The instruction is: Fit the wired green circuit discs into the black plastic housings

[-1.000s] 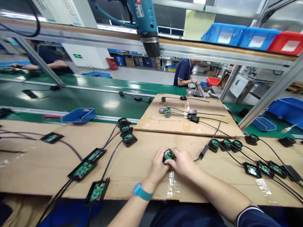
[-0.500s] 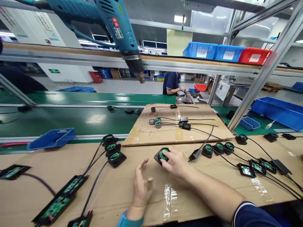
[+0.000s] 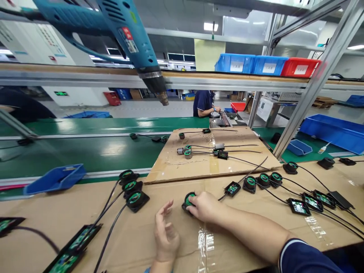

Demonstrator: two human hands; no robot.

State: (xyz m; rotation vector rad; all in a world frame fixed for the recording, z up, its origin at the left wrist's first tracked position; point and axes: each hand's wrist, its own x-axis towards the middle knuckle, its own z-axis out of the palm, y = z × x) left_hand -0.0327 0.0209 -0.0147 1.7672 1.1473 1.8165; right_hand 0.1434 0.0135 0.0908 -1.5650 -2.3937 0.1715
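My right hand (image 3: 205, 206) is closed over a round black part with a green ring (image 3: 188, 200), pressing it on the cardboard-covered bench (image 3: 250, 231). A black cable runs from it to a small circuit board (image 3: 232, 188). My left hand (image 3: 165, 232) hovers just left of that part, fingers apart and loosely curled, holding nothing. To the left lie three like round parts (image 3: 133, 186) wired to long black boards (image 3: 82, 239). To the right lie three more round parts (image 3: 263, 180) wired to boards (image 3: 312, 202).
A blue heat gun (image 3: 133, 41) hangs above the bench, nozzle down. A raised cardboard sheet (image 3: 199, 167) holds more wired parts. Behind runs a green conveyor (image 3: 85, 148) with a blue tray (image 3: 54, 179). Another person (image 3: 203, 103) works beyond it. Blue and red bins (image 3: 267, 65) sit on the shelf.
My left hand has let go of the round part and drawn back toward me with fingers apart. My right hand keeps the part and has slid it slightly left. The view has tilted upward.
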